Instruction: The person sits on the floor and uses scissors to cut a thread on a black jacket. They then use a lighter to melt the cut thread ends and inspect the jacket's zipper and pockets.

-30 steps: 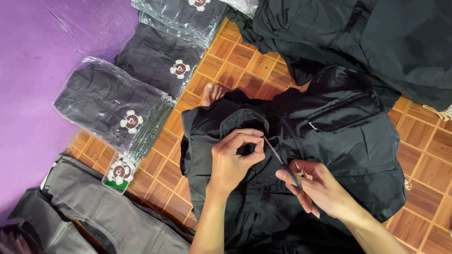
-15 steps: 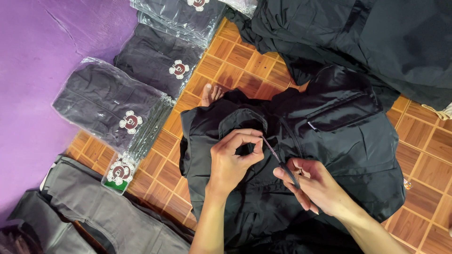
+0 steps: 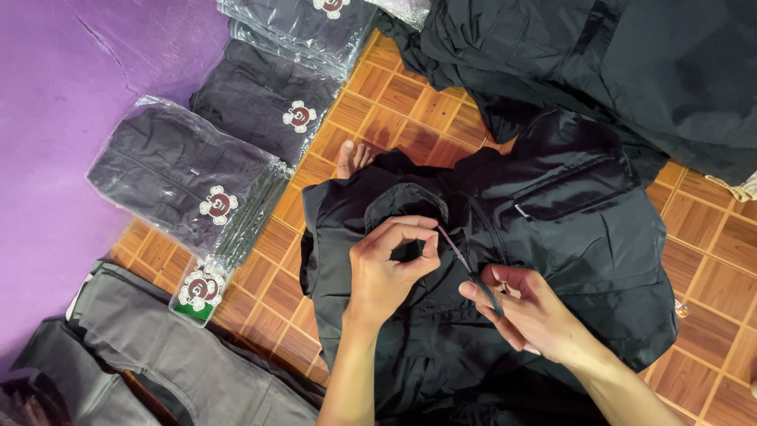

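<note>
Pinching black jacket (image 3: pixel 552 229) fabric, left hand (image 3: pixel 386 272) grip closed; right hand (image 3: pixel 528 312) clasps small scissors (image 3: pixel 471 272).

free: bare tile floor (image 3: pixel 394 102) above jacket (image 3: pixel 583 237) | blocked: bagged garments (image 3: pixel 181 177) left, black clothing pile (image 3: pixel 631 63) top right

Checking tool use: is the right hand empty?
No, the right hand holds slim scissors pointed at the black jacket.

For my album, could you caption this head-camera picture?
Left hand pinches a black jacket at the collar while the right hand works small scissors there.
</note>
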